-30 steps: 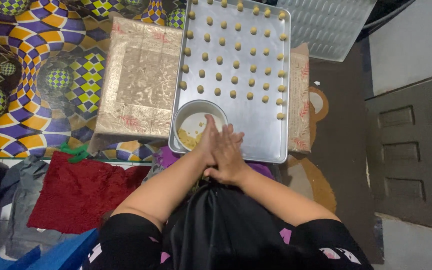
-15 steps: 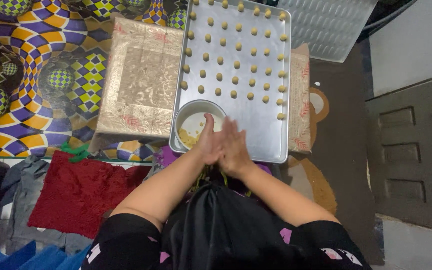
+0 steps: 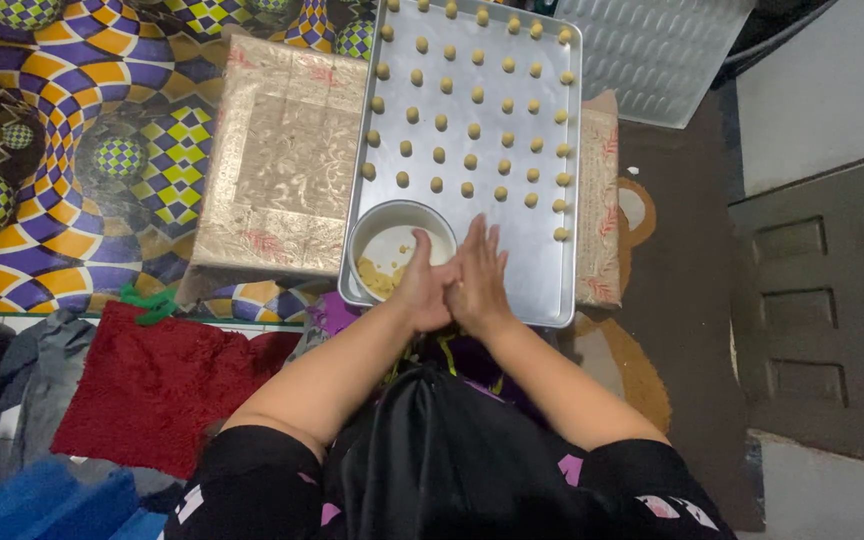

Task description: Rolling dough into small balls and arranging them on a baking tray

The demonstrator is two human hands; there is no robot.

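right hand (image 3: 479, 275) slid forward over left hand (image 3: 424, 290) (palms pressed); fingers now extended

head-worn view, facing straight down, close over baking tray (image 3: 542, 270)

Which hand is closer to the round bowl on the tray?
The left hand. It sits right at the near rim of the bowl, overlapping its edge. The right hand is pressed palm to palm against the left, on the side away from the bowl, over the bare metal tray.

Small dough balls (image 3: 470, 131) line the metal tray (image 3: 532, 270).
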